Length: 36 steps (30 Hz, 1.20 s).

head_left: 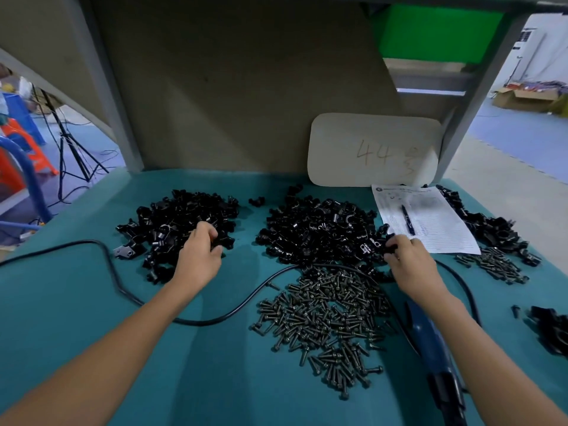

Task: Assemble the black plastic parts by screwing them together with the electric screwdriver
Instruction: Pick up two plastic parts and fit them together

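Two heaps of black plastic parts lie on the teal table: a left pile (178, 222) and a middle pile (319, 232). My left hand (199, 250) reaches into the right edge of the left pile, fingers curled round a black part. My right hand (405, 259) is at the right edge of the middle pile and pinches a black part (389, 245). A big heap of dark screws (325, 318) lies in front of the middle pile. The blue electric screwdriver (430, 342) lies on the table under my right forearm, its black cable (123, 290) looping leftward.
A printed sheet with a pen (427, 219) lies right of the middle pile. Behind it are more black parts (488, 226) and a smaller screw heap (495, 265). Assembled black pieces (550, 330) sit at the right edge. A beige board (372, 149) leans on the back wall.
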Each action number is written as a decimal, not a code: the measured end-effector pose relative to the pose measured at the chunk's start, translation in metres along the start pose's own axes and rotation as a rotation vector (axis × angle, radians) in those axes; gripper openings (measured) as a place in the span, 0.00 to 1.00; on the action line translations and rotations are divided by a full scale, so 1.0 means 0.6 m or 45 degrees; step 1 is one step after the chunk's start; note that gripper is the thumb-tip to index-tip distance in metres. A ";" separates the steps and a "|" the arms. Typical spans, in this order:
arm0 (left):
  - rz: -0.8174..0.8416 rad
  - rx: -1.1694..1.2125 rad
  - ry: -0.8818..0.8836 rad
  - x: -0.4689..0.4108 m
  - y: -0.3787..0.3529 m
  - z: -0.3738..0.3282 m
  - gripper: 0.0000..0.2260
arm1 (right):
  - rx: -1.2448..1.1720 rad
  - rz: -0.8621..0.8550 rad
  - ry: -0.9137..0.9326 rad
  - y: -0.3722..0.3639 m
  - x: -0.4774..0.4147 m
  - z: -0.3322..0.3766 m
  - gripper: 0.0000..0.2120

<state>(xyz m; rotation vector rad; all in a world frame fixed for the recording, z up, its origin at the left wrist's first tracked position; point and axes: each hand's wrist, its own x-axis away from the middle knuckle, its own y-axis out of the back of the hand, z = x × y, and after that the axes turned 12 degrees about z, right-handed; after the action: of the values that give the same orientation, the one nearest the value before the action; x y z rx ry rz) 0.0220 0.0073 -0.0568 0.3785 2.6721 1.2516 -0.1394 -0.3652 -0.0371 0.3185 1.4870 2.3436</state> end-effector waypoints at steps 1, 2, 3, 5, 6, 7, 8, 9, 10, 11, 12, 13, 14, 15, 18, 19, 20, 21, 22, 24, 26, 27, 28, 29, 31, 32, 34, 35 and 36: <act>0.037 0.056 -0.021 0.004 0.006 -0.008 0.12 | -0.094 -0.046 0.038 0.007 0.011 0.011 0.10; 0.081 0.154 -0.033 0.008 0.010 -0.020 0.14 | -0.197 -0.065 0.070 0.013 0.024 0.025 0.09; 0.122 0.332 -0.017 0.015 0.013 -0.033 0.14 | -0.332 -0.052 0.100 0.017 0.040 0.040 0.07; 0.204 0.971 0.118 0.040 0.012 -0.064 0.11 | -0.747 0.045 0.145 0.019 0.082 0.072 0.07; 0.269 1.331 0.203 0.057 0.009 -0.078 0.12 | -0.958 0.112 0.161 0.017 0.106 0.088 0.08; 0.337 1.643 0.275 0.076 0.006 -0.091 0.12 | -1.135 0.189 0.173 0.013 0.128 0.103 0.09; 0.389 1.858 0.332 0.094 0.002 -0.099 0.11 | -1.299 0.271 0.174 0.006 0.149 0.114 0.09; 0.433 1.970 0.368 0.112 -0.002 -0.104 0.12 | -1.464 0.349 0.167 -0.003 0.168 0.124 0.09; 0.481 2.005 0.379 0.130 -0.005 -0.110 0.14 | -1.602 0.410 0.155 -0.012 0.184 0.131 0.08; 0.529 1.999 0.378 0.146 -0.008 -0.116 0.17 | -1.705 0.449 0.138 -0.021 0.199 0.136 0.08; 0.565 1.972 0.375 0.161 -0.011 -0.121 0.20 | -1.784 0.465 0.112 -0.031 0.212 0.140 0.08; 0.599 1.947 0.364 0.173 -0.016 -0.124 0.21 | -1.853 0.463 0.082 -0.040 0.223 0.143 0.09; 0.625 1.930 0.344 0.185 -0.021 -0.128 0.20 | -1.918 0.452 0.049 -0.049 0.233 0.146 0.10; 0.646 1.916 0.326 0.196 -0.026 -0.131 0.18 | -1.983 0.442 0.022 -0.058 0.242 0.148 0.10; 0.697 1.899 0.302 0.225 -0.039 -0.138 0.16 | -2.150 0.465 -0.017 -0.077 0.261 0.153 0.10; 0.721 1.889 0.293 0.232 -0.043 -0.139 0.16 | -2.197 0.485 -0.022 -0.082 0.265 0.154 0.10; 0.744 1.858 0.276 0.239 -0.045 -0.140 0.17 | -2.221 0.505 -0.026 -0.086 0.268 0.154 0.10; 0.766 1.811 0.253 0.246 -0.048 -0.141 0.17 | -2.217 0.524 -0.026 -0.089 0.270 0.153 0.11; 0.780 1.762 0.232 0.252 -0.050 -0.143 0.16 | -2.198 0.537 -0.020 -0.092 0.271 0.153 0.12; 0.787 1.691 0.214 0.265 -0.055 -0.150 0.16 | -2.156 0.542 0.004 -0.095 0.272 0.154 0.13; 0.767 1.633 0.197 0.276 -0.063 -0.155 0.17 | -2.112 0.530 0.038 -0.094 0.272 0.154 0.13; 0.752 1.609 0.184 0.281 -0.066 -0.157 0.17 | -2.077 0.529 0.068 -0.093 0.272 0.154 0.16; 0.742 1.593 0.172 0.285 -0.069 -0.158 0.16 | -2.036 0.531 0.094 -0.091 0.273 0.155 0.19; 0.744 1.590 0.167 0.289 -0.072 -0.159 0.16 | -2.005 0.525 0.103 -0.090 0.273 0.156 0.21; 0.777 1.613 0.161 0.294 -0.075 -0.160 0.18 | -2.023 0.477 0.060 -0.089 0.273 0.154 0.24; 0.799 1.631 0.154 0.296 -0.075 -0.159 0.19 | -2.051 0.450 0.034 -0.088 0.273 0.153 0.23; 0.834 1.673 0.134 0.298 -0.077 -0.157 0.20 | -2.045 0.413 0.011 -0.087 0.274 0.150 0.16; 0.848 1.689 0.121 0.299 -0.078 -0.157 0.19 | -2.023 0.407 0.007 -0.087 0.275 0.149 0.12; 0.859 1.692 0.106 0.300 -0.079 -0.157 0.19 | -2.003 0.400 0.003 -0.087 0.276 0.149 0.09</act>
<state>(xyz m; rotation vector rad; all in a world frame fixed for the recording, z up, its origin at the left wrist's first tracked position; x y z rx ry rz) -0.1813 -0.0373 -0.0413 1.4305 3.1111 -0.7210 -0.2493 -0.2040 -0.0453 0.0863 -0.6974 2.8919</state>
